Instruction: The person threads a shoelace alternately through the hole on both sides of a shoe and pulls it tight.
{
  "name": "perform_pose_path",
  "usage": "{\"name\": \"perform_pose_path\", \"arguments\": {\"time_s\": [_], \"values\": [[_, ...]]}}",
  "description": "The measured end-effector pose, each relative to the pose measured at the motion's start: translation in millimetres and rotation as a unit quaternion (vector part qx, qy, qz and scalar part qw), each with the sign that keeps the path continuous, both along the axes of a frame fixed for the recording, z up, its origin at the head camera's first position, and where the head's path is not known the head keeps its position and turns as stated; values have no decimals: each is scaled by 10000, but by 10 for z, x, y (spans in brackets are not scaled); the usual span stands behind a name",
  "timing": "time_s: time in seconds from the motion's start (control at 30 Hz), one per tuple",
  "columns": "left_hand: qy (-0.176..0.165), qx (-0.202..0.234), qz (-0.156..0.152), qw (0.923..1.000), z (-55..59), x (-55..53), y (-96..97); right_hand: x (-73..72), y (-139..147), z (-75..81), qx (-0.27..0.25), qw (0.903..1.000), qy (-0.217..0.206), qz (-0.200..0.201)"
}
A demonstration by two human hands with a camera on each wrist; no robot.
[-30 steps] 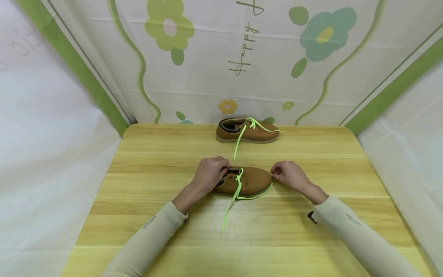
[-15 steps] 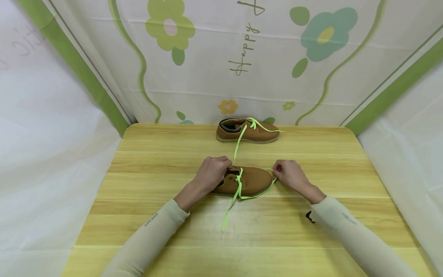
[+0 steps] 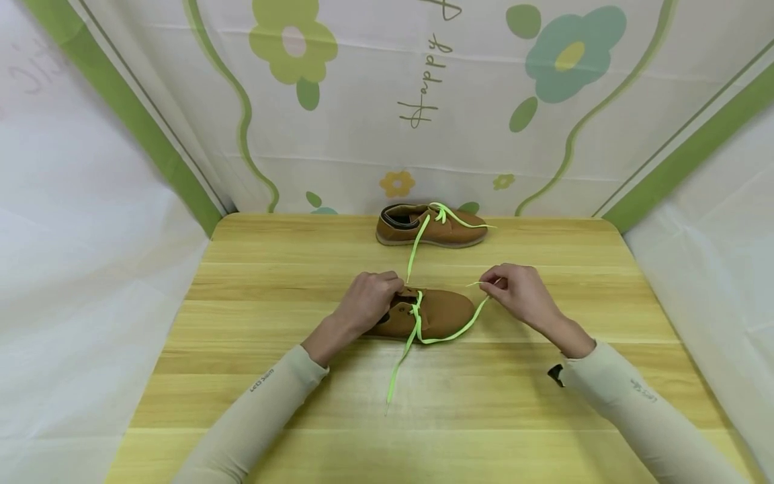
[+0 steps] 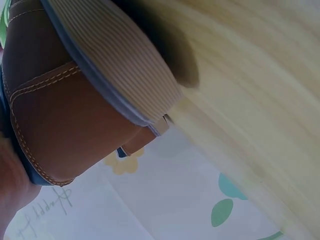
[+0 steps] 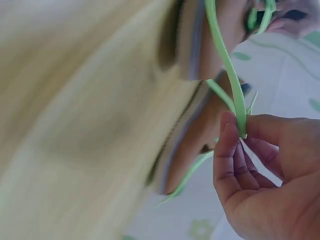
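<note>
A brown shoe (image 3: 447, 312) with a bright green shoelace (image 3: 464, 328) lies on the table, toe to the right. My left hand (image 3: 365, 299) reaches over its opening, fingers curled and gripping the upper's far edge; the fingertips are partly hidden. The left wrist view shows the shoe's stitched brown heel (image 4: 65, 125) and ribbed sole close up. Off the toe, my right hand (image 3: 520, 292) pinches the shoelace (image 5: 227, 60) between thumb and fingers, a short end sticking out. The lace's other end (image 3: 393, 386) hangs over the near side onto the table.
A second brown shoe (image 3: 456, 232) with green laces stands at the table's back edge, one lace trailing forward. Behind it hangs a white curtain (image 3: 363, 134) with printed flowers. White fabric walls (image 3: 91, 269) flank the wooden table (image 3: 290, 255) on both sides.
My right hand has moved right and slightly away from me, drawing the shoelace off the toe into a raised line. My left hand has stayed on the shoe.
</note>
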State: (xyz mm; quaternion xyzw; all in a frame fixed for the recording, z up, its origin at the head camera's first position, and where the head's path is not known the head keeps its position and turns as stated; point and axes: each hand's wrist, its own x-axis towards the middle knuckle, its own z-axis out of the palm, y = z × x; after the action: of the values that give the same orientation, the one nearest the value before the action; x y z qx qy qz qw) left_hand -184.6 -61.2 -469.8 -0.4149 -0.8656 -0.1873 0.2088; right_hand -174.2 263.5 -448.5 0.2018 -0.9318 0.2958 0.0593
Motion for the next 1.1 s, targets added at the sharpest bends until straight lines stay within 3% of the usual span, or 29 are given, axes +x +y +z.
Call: {"name": "perform_pose_path", "arguments": {"time_s": [0.17, 0.4, 0.7, 1.1], "values": [[76, -126, 13, 9999, -7, 6, -2, -14, -267, 158, 34, 9972, 518, 539], [118, -143, 36, 9998, -6, 9, 9, -89, -626, 189, 228, 9824, 1389, 1225], [126, -109, 152, 9997, -25, 17, 14, -128, -878, 142, 417, 9773, 1451, 1488], [-112, 171, 169, 9996, -3, 26, 6, -179, -942, 77, 690, 9750, 1398, 1582]]}}
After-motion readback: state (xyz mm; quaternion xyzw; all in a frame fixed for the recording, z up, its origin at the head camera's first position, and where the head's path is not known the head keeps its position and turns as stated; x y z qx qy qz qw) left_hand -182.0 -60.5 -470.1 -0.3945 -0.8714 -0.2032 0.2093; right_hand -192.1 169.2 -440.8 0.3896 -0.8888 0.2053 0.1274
